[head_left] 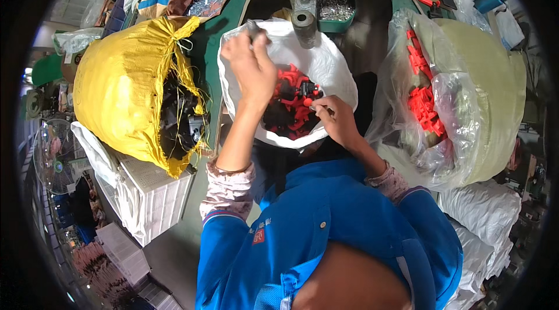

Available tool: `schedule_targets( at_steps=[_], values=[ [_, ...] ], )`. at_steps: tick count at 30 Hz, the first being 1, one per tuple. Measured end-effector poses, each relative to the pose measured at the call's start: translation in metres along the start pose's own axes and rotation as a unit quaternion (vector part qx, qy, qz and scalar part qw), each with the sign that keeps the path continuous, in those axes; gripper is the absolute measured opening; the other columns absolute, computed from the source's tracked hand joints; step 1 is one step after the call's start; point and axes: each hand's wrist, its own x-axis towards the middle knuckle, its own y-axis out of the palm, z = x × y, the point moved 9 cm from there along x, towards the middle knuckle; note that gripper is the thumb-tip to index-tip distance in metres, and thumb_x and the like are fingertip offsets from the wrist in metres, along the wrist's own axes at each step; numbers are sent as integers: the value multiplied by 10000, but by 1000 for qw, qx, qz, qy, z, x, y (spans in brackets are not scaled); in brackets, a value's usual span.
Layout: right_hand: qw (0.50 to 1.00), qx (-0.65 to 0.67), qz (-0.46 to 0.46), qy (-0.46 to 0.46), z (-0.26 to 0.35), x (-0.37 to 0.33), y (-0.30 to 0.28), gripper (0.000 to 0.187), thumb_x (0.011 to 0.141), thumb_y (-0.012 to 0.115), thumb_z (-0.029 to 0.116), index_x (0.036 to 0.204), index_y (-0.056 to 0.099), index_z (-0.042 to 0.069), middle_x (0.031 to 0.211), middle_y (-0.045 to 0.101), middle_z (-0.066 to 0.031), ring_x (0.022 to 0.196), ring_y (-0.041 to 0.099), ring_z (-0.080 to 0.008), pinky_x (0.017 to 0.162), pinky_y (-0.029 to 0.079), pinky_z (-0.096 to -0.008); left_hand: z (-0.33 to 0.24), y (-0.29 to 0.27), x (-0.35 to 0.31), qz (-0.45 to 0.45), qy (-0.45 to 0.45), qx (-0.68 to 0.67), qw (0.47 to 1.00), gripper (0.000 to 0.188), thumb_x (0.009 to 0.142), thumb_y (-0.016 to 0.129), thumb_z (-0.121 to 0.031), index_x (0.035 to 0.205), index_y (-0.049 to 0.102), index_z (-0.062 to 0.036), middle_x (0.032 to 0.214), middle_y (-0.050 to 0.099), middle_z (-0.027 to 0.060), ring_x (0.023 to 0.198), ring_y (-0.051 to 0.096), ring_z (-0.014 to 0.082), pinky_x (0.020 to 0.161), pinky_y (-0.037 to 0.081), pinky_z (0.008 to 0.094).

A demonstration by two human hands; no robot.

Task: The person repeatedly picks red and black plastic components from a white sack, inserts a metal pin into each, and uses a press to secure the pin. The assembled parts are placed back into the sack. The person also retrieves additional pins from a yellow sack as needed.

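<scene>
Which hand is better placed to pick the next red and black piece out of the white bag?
Probably the right hand: it rests over the red and black pieces. The left hand is raised above, gripping a small grey part.

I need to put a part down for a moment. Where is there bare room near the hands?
A bare green table strip runs between the yellow sack and the white bag. Elsewhere is crowded: the left hand and right hand fill the white bag, and the clear bag of red parts crowds the right.
</scene>
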Motion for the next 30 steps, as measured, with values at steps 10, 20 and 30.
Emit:
schedule_targets(
  at_steps=[10, 20, 30],
  values=[
    [1000, 6, 14, 7, -6, -10, -4, 100, 864, 578, 48, 942, 627, 8, 800, 635, -118, 733, 632, -193, 642, 482, -318, 23, 46, -72, 189, -7, 66, 980, 121, 883, 531, -123, 859, 567, -10, 758, 548, 175, 808, 500, 351, 849, 336, 435],
    [1000, 21, -3, 14, 4, -4, 8, 84, 849, 604, 62, 920, 634, 30, 843, 639, -101, 732, 632, -175, 650, 488, -275, 22, 18, -66, 142, -95, -79, 982, 175, 926, 512, -163, 899, 584, -5, 734, 609, 78, 723, 549, 223, 754, 414, 340],
    [999, 33, 16, 24, 16, -16, 13, 94, 857, 598, 58, 937, 631, 20, 859, 635, -97, 744, 631, -170, 656, 487, -273, 8, 1, -73, 132, -82, -78, 985, 142, 918, 530, -143, 919, 587, -13, 768, 585, 100, 803, 513, 248, 800, 382, 346]
  ],
)
